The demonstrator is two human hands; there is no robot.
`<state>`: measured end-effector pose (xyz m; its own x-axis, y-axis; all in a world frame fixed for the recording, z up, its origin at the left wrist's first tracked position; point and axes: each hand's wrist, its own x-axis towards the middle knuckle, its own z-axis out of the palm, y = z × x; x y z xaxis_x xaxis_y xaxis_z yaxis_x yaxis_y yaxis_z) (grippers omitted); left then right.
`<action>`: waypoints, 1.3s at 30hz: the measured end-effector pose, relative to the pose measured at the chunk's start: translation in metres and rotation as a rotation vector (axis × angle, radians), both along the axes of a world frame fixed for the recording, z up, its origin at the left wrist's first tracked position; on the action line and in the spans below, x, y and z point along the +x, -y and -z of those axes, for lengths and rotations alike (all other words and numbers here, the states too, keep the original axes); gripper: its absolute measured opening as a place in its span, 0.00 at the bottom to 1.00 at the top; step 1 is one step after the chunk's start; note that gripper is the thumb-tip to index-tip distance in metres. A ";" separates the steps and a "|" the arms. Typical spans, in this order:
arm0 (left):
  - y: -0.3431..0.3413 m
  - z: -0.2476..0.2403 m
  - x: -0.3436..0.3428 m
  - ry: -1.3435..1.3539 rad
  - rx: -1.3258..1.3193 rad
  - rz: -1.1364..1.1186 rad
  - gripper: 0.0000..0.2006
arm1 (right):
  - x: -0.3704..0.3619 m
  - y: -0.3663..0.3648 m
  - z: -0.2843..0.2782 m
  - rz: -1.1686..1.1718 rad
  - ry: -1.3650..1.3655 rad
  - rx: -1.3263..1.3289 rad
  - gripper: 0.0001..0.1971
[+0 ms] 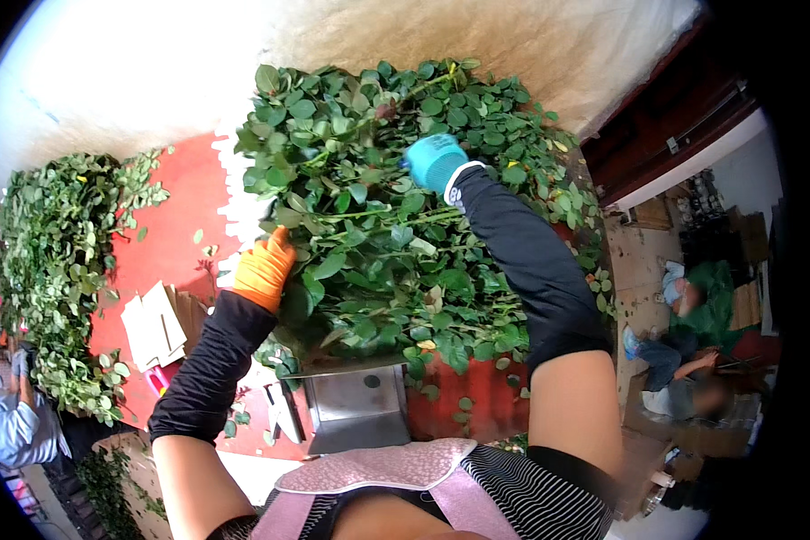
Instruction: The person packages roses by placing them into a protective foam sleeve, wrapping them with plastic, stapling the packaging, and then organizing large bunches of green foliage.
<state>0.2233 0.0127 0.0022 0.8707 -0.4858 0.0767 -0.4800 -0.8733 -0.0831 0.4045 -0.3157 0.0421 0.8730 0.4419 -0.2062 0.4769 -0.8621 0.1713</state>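
A thick pile of leafy green stems [378,261], which look like cut roses, covers the middle of the red-topped table [175,229]. At the pile's left edge is my left hand [265,267] in an orange glove, its fingers drawn together and partly lost among the leaves. My right hand [436,162], in a teal glove, is curled over the far part of the pile; leaves and the glove's back hide what it grips. One dark reddish bud [385,110] shows among the far leaves.
A metal stand [355,409] and a white tool [282,412] are at the near edge. Cardboard pieces [153,326] lie left, before another leafy pile [58,270]. A pale wall [396,31] rises behind. People sit low at right [684,387]; another person [18,423] is at far left.
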 end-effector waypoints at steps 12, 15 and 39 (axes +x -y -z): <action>-0.002 -0.066 0.035 -0.242 -0.206 -0.016 0.23 | 0.026 -0.025 -0.132 0.142 0.160 0.150 0.18; 0.019 -0.062 0.071 0.027 -0.284 0.046 0.25 | 0.098 -0.029 -0.108 0.152 0.329 0.229 0.19; 0.021 -0.027 0.107 0.118 -0.470 0.145 0.38 | 0.030 -0.021 -0.065 -0.199 -0.416 0.111 0.18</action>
<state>0.3299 -0.0081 0.0293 0.7690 -0.4906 0.4099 -0.6103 -0.7542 0.2424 0.4341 -0.2947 0.1067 0.6227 0.6313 -0.4622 0.6430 -0.7495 -0.1575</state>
